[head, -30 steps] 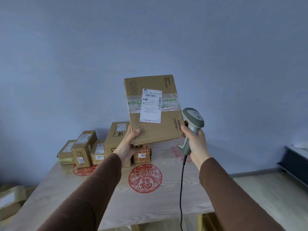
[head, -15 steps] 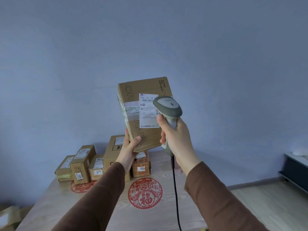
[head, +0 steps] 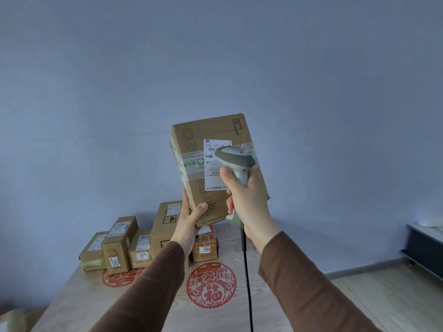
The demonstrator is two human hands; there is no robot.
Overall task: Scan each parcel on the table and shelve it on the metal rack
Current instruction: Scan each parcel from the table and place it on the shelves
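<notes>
At far left I see a row of parcels (head: pixel 119 243) standing on the bench (head: pixel 79 305), set along its far edge against the blue wall (head: pixel 215 56). From the left: a low flat box (head: pixel 92 250), a taller narrow box (head: pixel 121 243) bearing a tag that reads 6085, a short box (head: pixel 141 248), a tall box (head: pixel 165 224), and a small patterned box (head: pixel 205 245) tagged 4068. The boxes touch or stand just beside one another. Two red paper-cut emblems lie flat on the bench top: one (head: pixel 115 279) partly under the row, one (head: pixel 211 285) in the open near the middle. My left hand (head: pixel 189 224) is raised above the bench; its fingers (head: pixel 200 208) are closed on the lower left corner of the held parcel (head: pixel 203 178), thumb on the front face. This parcel is in the air, clear of the bench, tilted with its top leaning left, printed face toward the camera. A white label (head: pixel 213 173) and a band of clear tape with green print cross that face. My right hand (head: pixel 249 200) is wrapped around the grip of the scanner (head: pixel 236 161), fingers fully closed, thumb up along the neck. The scanner head sits in front of the label and covers its right part; I cannot tell whether it touches the parcel. A black cable (head: pixel 248 283) hangs from the grip down past the bench. Both sleeves are brown. At far right, low grey furniture (head: pixel 424 245) stands on the wood floor (head: pixel 383 295).
</notes>
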